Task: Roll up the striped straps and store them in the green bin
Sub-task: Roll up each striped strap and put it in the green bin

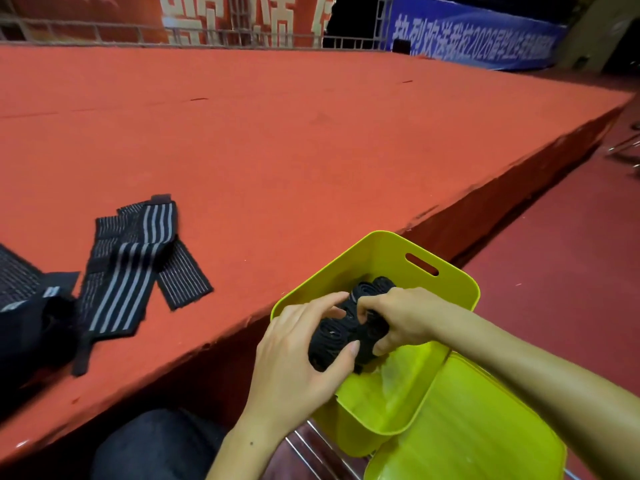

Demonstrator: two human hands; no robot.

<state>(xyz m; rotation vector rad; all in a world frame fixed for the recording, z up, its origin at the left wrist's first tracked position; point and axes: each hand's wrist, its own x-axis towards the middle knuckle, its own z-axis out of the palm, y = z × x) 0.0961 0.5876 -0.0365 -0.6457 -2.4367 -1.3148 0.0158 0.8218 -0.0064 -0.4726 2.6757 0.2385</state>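
Observation:
A yellow-green bin (460, 292) sits low at the right, beside the edge of the red stage. Inside it lie dark rolled straps (375, 284). Over the bin both hands hold one rolled black strap (329, 348): my left hand (294, 355) curls around its left side with the thumb on its front, and my right hand (398, 318) pinches its right end. Several unrolled black straps with grey stripes (135, 268) lie flat in a loose pile on the stage to the left.
The red carpeted stage (277, 150) fills the view, its front edge running diagonally past the bin. A black bag or cloth (24, 306) lies at the far left. A second green piece (467, 427) sits under the bin. My dark-trousered knee (156, 445) is below.

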